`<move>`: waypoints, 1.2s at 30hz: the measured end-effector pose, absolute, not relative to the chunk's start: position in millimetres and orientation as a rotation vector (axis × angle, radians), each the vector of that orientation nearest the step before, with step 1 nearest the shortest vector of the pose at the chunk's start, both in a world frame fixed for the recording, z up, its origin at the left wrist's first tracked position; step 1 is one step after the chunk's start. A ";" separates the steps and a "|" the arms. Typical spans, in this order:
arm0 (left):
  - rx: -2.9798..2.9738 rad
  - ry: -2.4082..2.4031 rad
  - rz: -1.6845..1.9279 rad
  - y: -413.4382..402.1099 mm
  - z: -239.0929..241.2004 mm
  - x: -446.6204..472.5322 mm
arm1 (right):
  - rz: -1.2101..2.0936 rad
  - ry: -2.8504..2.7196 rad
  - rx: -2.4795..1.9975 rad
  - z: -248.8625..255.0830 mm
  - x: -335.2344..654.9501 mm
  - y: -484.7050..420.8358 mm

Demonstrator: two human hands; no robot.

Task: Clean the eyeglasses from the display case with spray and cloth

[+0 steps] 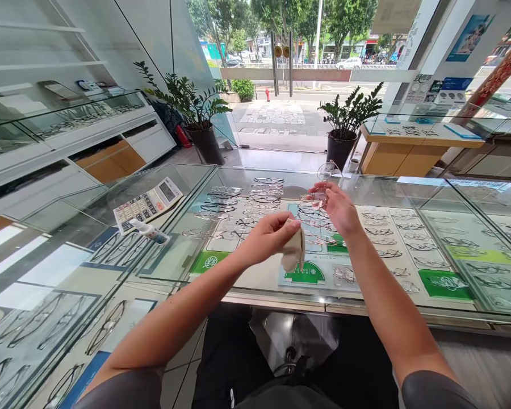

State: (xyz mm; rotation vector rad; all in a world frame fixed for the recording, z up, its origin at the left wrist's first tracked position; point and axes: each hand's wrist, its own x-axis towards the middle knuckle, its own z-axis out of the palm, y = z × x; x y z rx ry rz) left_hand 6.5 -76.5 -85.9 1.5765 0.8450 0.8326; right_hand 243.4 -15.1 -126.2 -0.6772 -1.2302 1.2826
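Note:
Pinched in my left hand (269, 236) is a beige cloth (294, 251), hanging down over the glass counter. My right hand (337, 205), farther forward, grips a pair of thin-framed round eyeglasses (325, 171) with its lenses raised above the fingers. The two hands are apart, and the cloth does not touch the eyeglasses. Below and in front of them, several rows of eyeglasses (262, 199) are laid out on the counter. Green cards (304, 272) show under the glass near the cloth.
A calculator (148, 205) and a small white spray bottle (150, 231) rest on the counter to the left. Potted plants (204, 139) flank the glass doors (282, 68) ahead. More display cases (413, 136) stand at both sides. The counter's front edge (323, 307) runs just above my legs.

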 end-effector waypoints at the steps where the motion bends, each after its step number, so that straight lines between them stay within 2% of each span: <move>1: 1.674 0.904 0.865 -70.7 -74.1 1.0 | 1.285 -1.234 -0.676 -125.6 243.0 -16.1; 4: 2.042 1.251 0.964 -48.8 -45.8 -12.9 | 1.295 -1.262 -0.670 -123.5 241.2 -20.1; 6: 2.197 1.424 0.905 -34.2 -34.9 -17.6 | 1.315 -1.282 -0.660 -122.3 239.1 -23.2; 10: 2.237 1.533 0.923 -11.4 -33.9 -16.1 | 1.359 -1.315 -0.644 -121.7 233.2 -29.2; 18: 1.773 1.147 1.262 24.8 -80.5 -7.5 | 1.487 -1.346 -0.584 -119.7 220.1 -40.1; 27: 1.258 0.814 1.337 19.6 -117.3 5.7 | 1.517 -1.366 -0.644 -126.1 214.1 -38.9; 36: 1.193 0.764 1.329 9.7 -123.4 10.1 | 1.472 -1.372 -0.791 -130.8 207.2 -37.8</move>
